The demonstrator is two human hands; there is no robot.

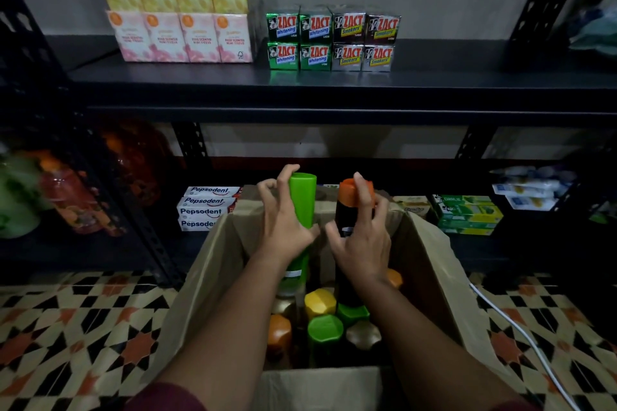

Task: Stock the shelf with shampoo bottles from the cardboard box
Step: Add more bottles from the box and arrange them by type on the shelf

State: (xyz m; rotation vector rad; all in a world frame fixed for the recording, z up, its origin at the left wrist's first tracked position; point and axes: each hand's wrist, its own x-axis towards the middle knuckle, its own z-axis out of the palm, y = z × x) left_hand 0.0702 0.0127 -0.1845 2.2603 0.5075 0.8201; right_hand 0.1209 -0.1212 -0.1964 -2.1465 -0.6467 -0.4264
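An open cardboard box (430, 264) stands on the floor in front of a black metal shelf (334, 90). My left hand (283, 220) grips a green shampoo bottle (303, 200) raised above the box. My right hand (362, 237) grips a dark bottle with an orange cap (347, 207), also lifted above the box. Several more bottles with green (325, 330), yellow (320, 302) and orange (278, 332) caps stand upright inside the box.
The upper shelf holds tissue packs (180, 37) and Zact toothpaste boxes (334, 42), with bare board to their right. The lower shelf holds Pepsodent boxes (205, 208), green boxes (467, 213) and orange bottles (70, 197) at left. A white cable (521, 330) lies on the patterned floor.
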